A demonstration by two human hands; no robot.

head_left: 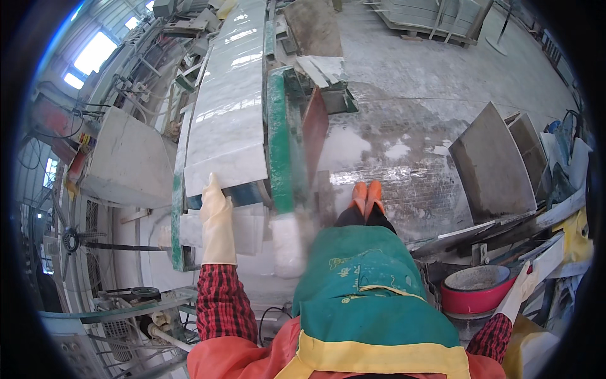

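Observation:
My left hand (216, 211), in a cream rubber glove, reaches to the near end of a glossy white slab (230, 129) lying on a long roller or belt line. Its fingers stretch forward over the slab's near edge, with the thumb beside them at the edge. Out at the far right, my right hand (522, 287), also gloved, is at the near end of a pale flat strip (548, 254) that leans among other pieces. Its fingers seem closed on that strip, though they are small and partly hidden. A blue belt (247, 193) shows under the slab's end.
A green metal rail (279, 139) runs along the line's right side. Brown-grey panels (492, 167) lean at the right, near a red tub (475, 292). The floor (404, 151) is wet and dusty. A black spoked wheel (71, 240) stands left; stacked slabs (429, 16) stand far back.

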